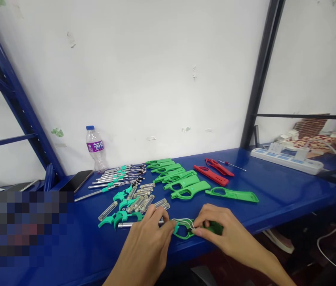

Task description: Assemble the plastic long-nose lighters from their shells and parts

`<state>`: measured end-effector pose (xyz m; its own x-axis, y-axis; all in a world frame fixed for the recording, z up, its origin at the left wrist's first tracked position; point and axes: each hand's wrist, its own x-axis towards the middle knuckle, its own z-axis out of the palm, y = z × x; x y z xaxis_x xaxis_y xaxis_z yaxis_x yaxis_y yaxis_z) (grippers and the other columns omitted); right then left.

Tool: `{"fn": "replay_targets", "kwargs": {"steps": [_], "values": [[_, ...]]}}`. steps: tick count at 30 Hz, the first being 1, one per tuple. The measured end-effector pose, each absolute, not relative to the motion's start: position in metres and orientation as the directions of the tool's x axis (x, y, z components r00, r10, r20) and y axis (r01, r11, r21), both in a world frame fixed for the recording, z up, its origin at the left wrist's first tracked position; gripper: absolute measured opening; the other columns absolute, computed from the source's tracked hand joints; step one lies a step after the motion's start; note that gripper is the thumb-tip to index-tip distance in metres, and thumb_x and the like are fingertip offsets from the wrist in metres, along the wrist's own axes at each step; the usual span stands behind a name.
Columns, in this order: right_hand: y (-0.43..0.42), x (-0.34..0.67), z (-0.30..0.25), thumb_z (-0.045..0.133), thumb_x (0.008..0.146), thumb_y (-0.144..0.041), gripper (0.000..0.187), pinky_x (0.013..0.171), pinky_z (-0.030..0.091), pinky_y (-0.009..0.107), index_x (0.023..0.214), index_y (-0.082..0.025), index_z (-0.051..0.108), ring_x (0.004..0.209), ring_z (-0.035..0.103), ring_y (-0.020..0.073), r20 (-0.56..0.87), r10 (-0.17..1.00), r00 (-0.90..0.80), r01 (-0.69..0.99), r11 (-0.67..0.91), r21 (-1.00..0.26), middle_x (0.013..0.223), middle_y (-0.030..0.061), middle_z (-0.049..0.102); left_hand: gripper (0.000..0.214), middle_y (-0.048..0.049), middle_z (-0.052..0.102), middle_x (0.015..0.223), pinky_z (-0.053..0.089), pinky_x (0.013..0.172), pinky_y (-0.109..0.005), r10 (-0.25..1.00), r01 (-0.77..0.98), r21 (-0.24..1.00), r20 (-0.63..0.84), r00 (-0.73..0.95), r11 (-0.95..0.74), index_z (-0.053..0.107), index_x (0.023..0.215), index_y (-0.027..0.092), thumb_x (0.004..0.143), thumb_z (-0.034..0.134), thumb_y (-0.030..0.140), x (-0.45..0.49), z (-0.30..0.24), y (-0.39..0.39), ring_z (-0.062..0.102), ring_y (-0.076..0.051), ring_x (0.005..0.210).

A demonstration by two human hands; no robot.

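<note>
A green lighter shell (182,235) lies near the table's front edge between my hands. My left hand (151,240) is closed at the shell's left end, pinching a silver lighter tube (125,225) that sticks out to the left. My right hand (219,224) is closed over the shell's right part, thumb and forefinger pinching a thin white wire (184,219) that loops over the shell. My fingers hide part of the shell and what lies inside it. Teal triggers (123,216) and transparent fuel tanks (139,203) lie just beyond my left hand.
Green shells (182,182) lie in a row, with one single half (233,194) to their right. Metal tubes with wires (120,176), red shells (212,174), a screwdriver (231,165), a bottle (95,149), a phone (76,181) and a power strip (287,161) sit farther back.
</note>
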<state>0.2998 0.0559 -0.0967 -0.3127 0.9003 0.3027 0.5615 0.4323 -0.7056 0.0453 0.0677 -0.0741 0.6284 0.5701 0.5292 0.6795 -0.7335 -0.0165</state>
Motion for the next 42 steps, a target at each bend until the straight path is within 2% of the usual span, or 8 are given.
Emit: {"fn": "replay_targets", "kwargs": {"steps": [4,6,13,20,28,32,35,42], "values": [[0.056,0.301,-0.097,0.071,0.103,-0.042,0.018,0.075,0.045,0.029,0.095,-0.029,0.079,0.086,0.064,0.0173,0.304,0.898,-0.319,0.554,0.437,-0.708,0.094,-0.001,0.072,0.027,-0.0057,0.071,0.098,0.039,0.052,-0.028,0.57,0.707,-0.143,0.492,0.659,-0.693,0.071,0.094,0.021,0.092,0.054,0.001,0.041,-0.071,0.066,0.066,-0.024,0.083],[0.055,0.3,-0.097,0.07,0.104,-0.042,0.019,0.076,0.044,0.03,0.095,-0.028,0.079,0.086,0.064,0.0178,0.307,0.896,-0.321,0.548,0.44,-0.711,0.094,-0.0005,0.072,0.025,-0.0045,0.071,0.096,0.039,0.051,-0.027,0.576,0.716,-0.152,0.493,0.652,-0.681,0.07,0.091,0.022,0.092,0.056,0.001,0.039,-0.07,0.067,0.066,-0.022,0.08],[0.056,0.299,-0.097,0.068,0.105,-0.039,0.019,0.077,0.044,0.03,0.095,-0.027,0.079,0.087,0.064,0.0189,0.339,0.882,-0.328,0.54,0.47,-0.699,0.093,0.0006,0.072,0.021,0.0012,0.073,0.093,0.048,0.062,-0.028,0.593,0.659,0.08,0.527,0.609,-0.748,0.073,0.104,0.027,0.095,0.067,0.008,0.046,-0.081,0.07,0.07,-0.021,0.085],[0.056,0.299,-0.097,0.067,0.106,-0.037,0.018,0.079,0.045,0.029,0.097,-0.027,0.078,0.087,0.066,0.0179,0.363,0.876,-0.317,0.507,0.481,-0.715,0.094,0.0,0.073,0.022,-0.0011,0.071,0.092,0.048,0.063,-0.029,0.611,0.672,0.08,0.505,0.61,-0.736,0.071,0.097,0.024,0.099,0.059,0.005,0.055,-0.094,0.072,0.067,-0.023,0.086],[0.059,0.3,-0.1,0.078,0.097,-0.04,0.015,0.077,0.048,0.029,0.092,-0.027,0.083,0.084,0.067,0.0192,0.345,0.89,-0.3,0.464,0.452,-0.762,0.092,0.001,0.075,0.022,-0.0019,0.068,0.093,0.048,0.063,-0.027,0.632,0.666,0.131,0.491,0.6,-0.735,0.072,0.105,0.025,0.103,0.056,0.01,0.052,-0.101,0.076,0.067,-0.021,0.086],[0.06,0.3,-0.101,0.083,0.092,-0.037,0.011,0.075,0.049,0.028,0.091,-0.027,0.084,0.08,0.066,0.0187,0.318,0.915,-0.248,0.429,0.398,-0.811,0.088,0.0,0.077,0.023,-0.0016,0.068,0.095,0.049,0.065,-0.026,0.651,0.639,0.221,0.487,0.582,-0.737,0.073,0.109,0.026,0.103,0.057,0.011,0.053,-0.099,0.075,0.069,-0.019,0.084],[0.061,0.3,-0.101,0.084,0.09,-0.041,0.016,0.075,0.051,0.029,0.091,-0.025,0.083,0.08,0.068,0.0195,0.31,0.927,-0.211,0.374,0.369,-0.851,0.087,0.0009,0.078,0.026,-0.0015,0.068,0.096,0.051,0.069,-0.027,0.672,0.626,0.283,0.482,0.562,-0.727,0.074,0.11,0.028,0.105,0.054,0.012,0.056,-0.098,0.074,0.07,-0.019,0.082],[0.061,0.3,-0.097,0.086,0.086,-0.047,0.026,0.074,0.054,0.029,0.088,-0.022,0.08,0.078,0.068,0.0193,0.318,0.932,-0.176,0.29,0.358,-0.887,0.084,0.0018,0.076,0.023,-0.0025,0.071,0.096,0.055,0.067,-0.027,0.646,0.634,0.234,0.519,0.56,-0.737,0.074,0.107,0.025,0.103,0.055,0.013,0.061,-0.107,0.076,0.074,-0.02,0.081]]}}
